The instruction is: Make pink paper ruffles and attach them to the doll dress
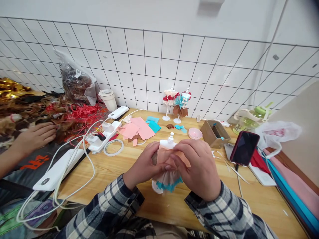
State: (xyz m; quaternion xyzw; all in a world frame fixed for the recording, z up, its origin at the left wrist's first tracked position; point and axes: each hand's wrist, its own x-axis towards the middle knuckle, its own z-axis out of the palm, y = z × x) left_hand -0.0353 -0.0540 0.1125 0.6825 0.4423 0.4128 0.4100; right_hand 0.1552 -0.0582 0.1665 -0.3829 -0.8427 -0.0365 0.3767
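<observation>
A small white dress-form mannequin (170, 139) stands before me on the wooden table. Peach crepe paper (166, 153) wraps its upper body, over a pleated skirt with a turquoise edge (170, 184). My left hand (144, 163) pinches the paper at the left side, its thumb across the waist. From the right, my right hand (200, 162) is closed on the same paper, thumb and fingers bent around the bodice. Part of the round white base (157, 188) shows under the skirt; the mannequin's middle is partly hidden by my fingers.
Behind are peach paper sheets (141, 127), two dressed mannequins (183, 101), a pink bowl (195, 133) and a cardboard box (214, 134). Left lie a tape roll (113, 147), a power strip (106, 137) and cables. Another person's hand (40, 134) rests left; a phone (244, 148) stands right.
</observation>
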